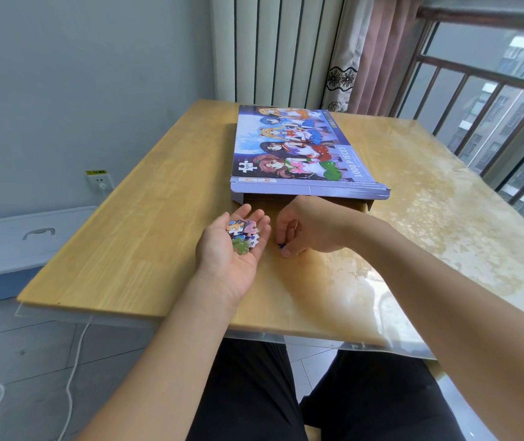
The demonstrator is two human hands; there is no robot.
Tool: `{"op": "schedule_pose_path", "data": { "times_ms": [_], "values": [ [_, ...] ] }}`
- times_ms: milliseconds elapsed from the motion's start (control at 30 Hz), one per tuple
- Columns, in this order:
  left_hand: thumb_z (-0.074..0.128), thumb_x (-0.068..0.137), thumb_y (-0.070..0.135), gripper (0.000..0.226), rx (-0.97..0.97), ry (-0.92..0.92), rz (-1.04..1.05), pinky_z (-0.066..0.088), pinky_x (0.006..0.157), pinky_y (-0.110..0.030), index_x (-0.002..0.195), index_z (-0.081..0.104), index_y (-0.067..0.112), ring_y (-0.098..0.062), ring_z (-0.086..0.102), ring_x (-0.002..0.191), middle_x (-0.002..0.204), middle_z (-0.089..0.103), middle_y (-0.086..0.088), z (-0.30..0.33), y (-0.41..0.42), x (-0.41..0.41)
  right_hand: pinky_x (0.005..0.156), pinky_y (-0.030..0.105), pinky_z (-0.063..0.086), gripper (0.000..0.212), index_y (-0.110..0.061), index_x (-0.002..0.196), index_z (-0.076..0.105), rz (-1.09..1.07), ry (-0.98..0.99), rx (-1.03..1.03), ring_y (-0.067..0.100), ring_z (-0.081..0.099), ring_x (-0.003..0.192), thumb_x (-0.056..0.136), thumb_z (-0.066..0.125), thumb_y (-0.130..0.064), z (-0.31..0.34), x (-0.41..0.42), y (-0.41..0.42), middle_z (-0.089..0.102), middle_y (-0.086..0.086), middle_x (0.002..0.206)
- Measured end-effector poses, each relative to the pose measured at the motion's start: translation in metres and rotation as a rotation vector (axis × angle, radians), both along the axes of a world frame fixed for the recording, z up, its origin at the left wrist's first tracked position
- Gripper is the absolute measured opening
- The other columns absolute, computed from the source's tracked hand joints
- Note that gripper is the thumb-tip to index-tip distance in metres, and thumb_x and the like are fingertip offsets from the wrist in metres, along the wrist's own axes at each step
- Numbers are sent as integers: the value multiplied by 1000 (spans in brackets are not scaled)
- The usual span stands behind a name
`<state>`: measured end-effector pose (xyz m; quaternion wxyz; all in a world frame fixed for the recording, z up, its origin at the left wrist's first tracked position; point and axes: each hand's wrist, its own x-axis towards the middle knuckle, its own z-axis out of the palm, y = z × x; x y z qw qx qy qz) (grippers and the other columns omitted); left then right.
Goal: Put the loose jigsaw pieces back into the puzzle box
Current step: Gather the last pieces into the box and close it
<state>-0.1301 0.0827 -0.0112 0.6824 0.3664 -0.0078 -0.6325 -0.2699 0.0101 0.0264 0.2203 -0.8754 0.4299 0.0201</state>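
The purple puzzle box (305, 148) lies flat on the wooden table (146, 237), its near end flap open toward me. My left hand (235, 249) is held palm up just in front of the box, fingers relaxed, carrying a small heap of several colourful jigsaw pieces (244, 233). Right beside it, my right hand (308, 227) hovers low over the table with curled fingers, pinching a small blue jigsaw piece (280, 246) at the tabletop. The inside of the box is hidden.
A clear plastic sheet covers the table's right part (413, 237) and overhangs the near edge. A blue lidded storage bin (28, 246) sits on the floor at left, with a wall socket (100, 181) and white cable (73, 361). Window railing (489, 122) stands at right.
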Motion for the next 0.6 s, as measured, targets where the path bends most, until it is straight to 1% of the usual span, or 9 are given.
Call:
{"op": "schedule_pose_path", "data": {
  "times_ms": [133, 233, 333, 400, 467, 533, 600],
  "values": [
    [37, 110, 25, 38, 1, 0, -6, 56, 93, -38, 110, 64, -1, -30, 68, 93, 110, 67, -23, 0, 0, 0, 70, 25, 52, 21, -31, 80, 65, 20, 35, -7, 13, 65, 77, 78, 85, -24, 2, 0, -1, 68, -9, 83],
    [38, 110, 25, 38, 0, 1, -7, 55, 94, -38, 112, 64, -1, -30, 68, 94, 112, 68, -23, -1, 1, 0, 71, 28, 52, 23, -29, 81, 64, 36, 10, -51, 14, 65, 80, 76, 86, -25, 0, -2, 3, 68, -9, 85],
    [38, 110, 25, 37, -3, 5, -6, 55, 94, -39, 111, 64, -2, -31, 67, 94, 111, 67, -23, 0, 1, -1, 68, 25, 52, 23, -26, 82, 66, 42, -45, -72, 13, 65, 78, 75, 87, -22, -1, -5, 6, 68, -10, 82],
    [38, 110, 25, 37, -3, 11, -1, 55, 95, -39, 111, 64, -2, -31, 67, 93, 110, 66, -24, 0, 0, -1, 65, 23, 51, 26, -26, 82, 66, 13, -108, -31, 10, 64, 72, 73, 89, -19, -5, -7, 9, 68, -12, 78],
    [38, 110, 24, 37, -3, 21, 6, 56, 94, -39, 110, 63, -3, -31, 67, 93, 110, 66, -24, 1, 0, -2, 62, 26, 52, 27, -23, 86, 67, -68, -278, 90, 10, 63, 65, 73, 88, -13, -5, -13, 13, 70, -8, 74],
    [38, 110, 25, 37, -4, 27, 0, 56, 91, -38, 109, 63, -3, -30, 66, 92, 108, 65, -24, 1, 0, -4, 60, 28, 50, 24, -14, 90, 68, -162, -561, 274, 15, 62, 65, 77, 84, -4, -1, -19, 16, 71, 1, 74],
    [38, 110, 25, 36, 3, 8, -14, 56, 86, -36, 109, 63, 0, -26, 66, 88, 102, 67, -20, 1, -1, -8, 59, 25, 49, 24, -8, 93, 65, -257, -824, 447, 18, 62, 68, 78, 81, 2, 7, -20, 20, 68, 9, 77]
  ]
}}
